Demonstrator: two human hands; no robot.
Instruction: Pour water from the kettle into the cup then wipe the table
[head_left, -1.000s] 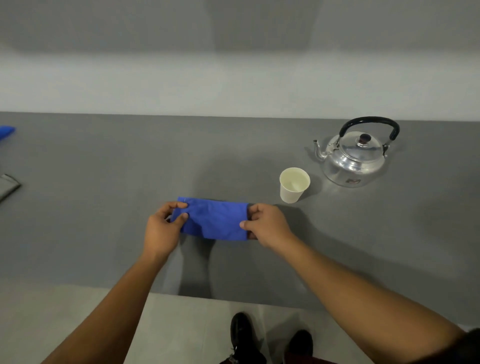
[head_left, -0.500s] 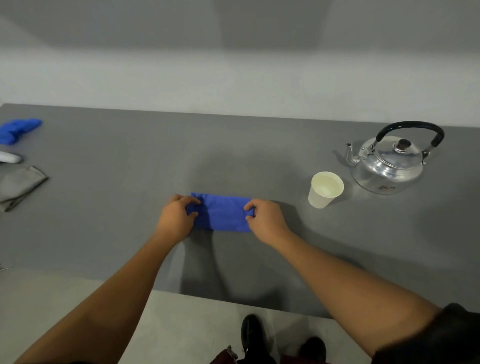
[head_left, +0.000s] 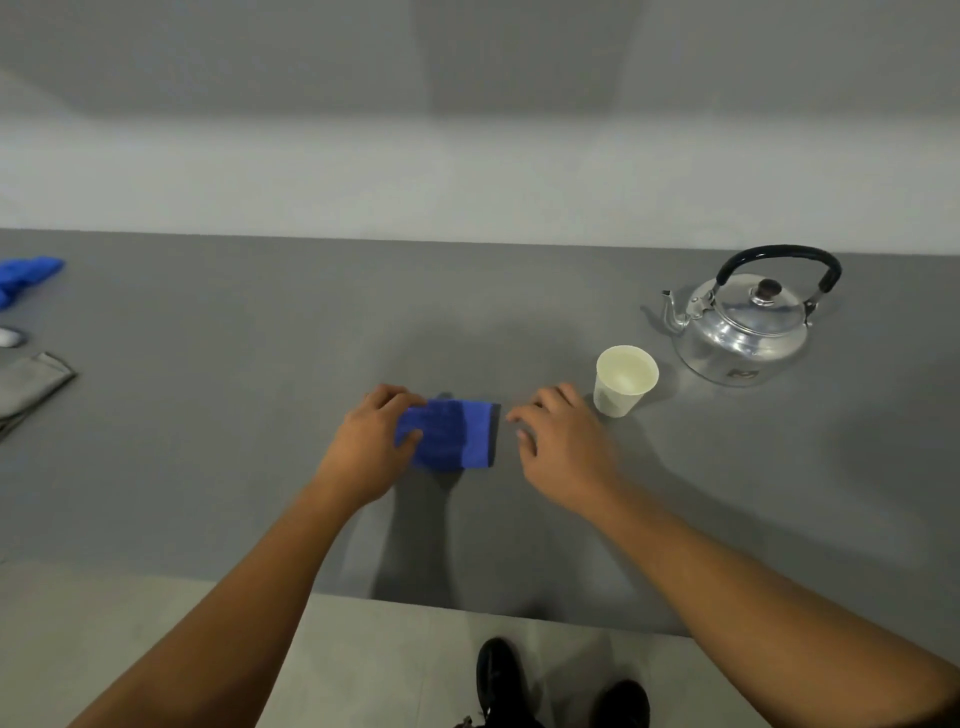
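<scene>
Across the wide grey table (head_left: 208, 415), things lie well apart. At the far right stands the steel kettle (head_left: 748, 325), black handle upright, spout pointing left. Just near and left of it sits the pale paper cup (head_left: 623, 382), water inside. Near the middle, the left hand (head_left: 371, 449) has its fingers clamped on the left end of a folded blue cloth (head_left: 457, 434) lying on the table. The right hand (head_left: 563, 447) hovers just right of the cloth, fingers apart, holding nothing, beside the cup.
</scene>
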